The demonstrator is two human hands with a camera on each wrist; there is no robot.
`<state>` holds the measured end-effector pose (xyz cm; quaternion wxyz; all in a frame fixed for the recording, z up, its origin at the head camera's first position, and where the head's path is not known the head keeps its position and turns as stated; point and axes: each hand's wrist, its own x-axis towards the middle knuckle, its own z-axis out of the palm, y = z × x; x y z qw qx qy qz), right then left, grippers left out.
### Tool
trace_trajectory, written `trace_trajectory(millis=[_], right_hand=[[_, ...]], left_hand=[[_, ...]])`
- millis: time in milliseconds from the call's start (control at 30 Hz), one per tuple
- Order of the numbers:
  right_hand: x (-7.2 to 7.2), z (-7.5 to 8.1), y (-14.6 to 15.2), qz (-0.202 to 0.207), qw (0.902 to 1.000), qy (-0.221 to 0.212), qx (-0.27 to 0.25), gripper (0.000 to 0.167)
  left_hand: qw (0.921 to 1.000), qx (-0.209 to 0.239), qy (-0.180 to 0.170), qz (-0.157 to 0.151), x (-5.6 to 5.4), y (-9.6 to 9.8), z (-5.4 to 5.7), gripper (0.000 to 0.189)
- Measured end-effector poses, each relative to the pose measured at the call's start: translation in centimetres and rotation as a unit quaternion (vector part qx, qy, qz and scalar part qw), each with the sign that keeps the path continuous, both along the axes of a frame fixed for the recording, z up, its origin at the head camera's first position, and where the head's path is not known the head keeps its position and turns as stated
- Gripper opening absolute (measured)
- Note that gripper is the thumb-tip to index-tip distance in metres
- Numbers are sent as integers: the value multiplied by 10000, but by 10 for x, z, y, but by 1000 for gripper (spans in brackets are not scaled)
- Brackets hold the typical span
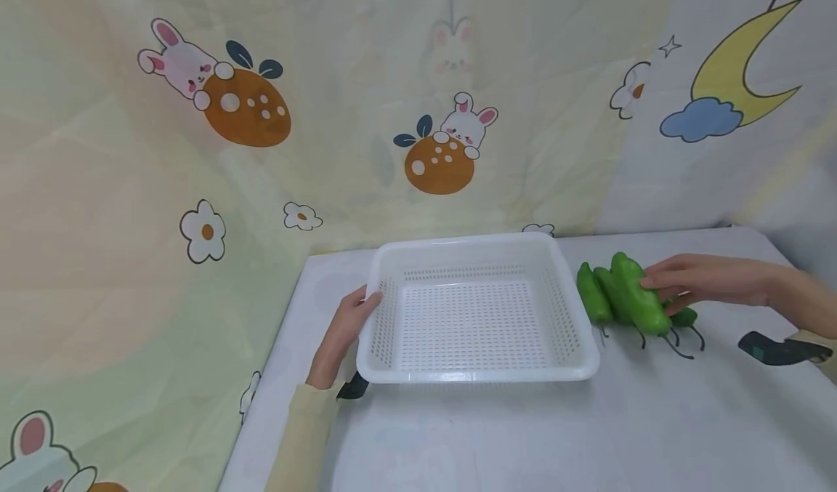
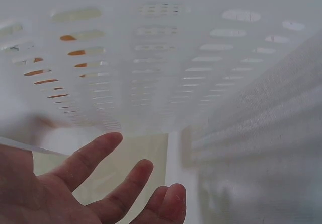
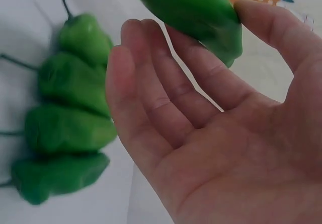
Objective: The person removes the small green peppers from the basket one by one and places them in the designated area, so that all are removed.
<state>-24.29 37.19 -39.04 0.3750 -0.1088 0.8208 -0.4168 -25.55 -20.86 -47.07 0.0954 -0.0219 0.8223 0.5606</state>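
Observation:
A white plastic basket (image 1: 467, 325) with slotted sides and bottom stands on the table; the left wrist view shows its slotted underside (image 2: 161, 73) tilted up off the cloth. My left hand (image 1: 341, 331) holds the basket's left rim, thumb on top and the other fingers (image 2: 133, 178) spread beneath. On the right, my right hand (image 1: 700, 281) pinches a green pepper (image 1: 634, 296) between thumb and forefinger, its stem hanging toward me. Several more green peppers (image 3: 70, 128) lie side by side below it, partly hidden by the held one in the head view.
A white cloth covers the table (image 1: 471, 441). Behind it hangs a pale curtain (image 1: 353, 114) printed with rabbits, flowers and a moon. A black wrist strap piece (image 1: 778, 348) shows near the right forearm.

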Motion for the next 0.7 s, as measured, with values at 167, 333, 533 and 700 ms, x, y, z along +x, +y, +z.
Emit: trace_trajectory(millis=[167, 333, 533, 700], right_hand=[[-4, -5, 16, -188, 9986, 196, 454, 60], [-8, -8, 33, -184, 9884, 680, 1346, 76], [-17, -4, 50, 149, 9786, 795, 1893, 62], [-23, 1, 59, 321, 9714, 837, 2200, 57]], left_hand=[[10000, -8, -7, -3, 1, -1, 0, 46], [10000, 19, -35, 39, 1, -2, -1, 45], [10000, 44, 29, 4, 1, 0, -4, 47], [10000, 72, 10, -6, 1, 0, -4, 45]])
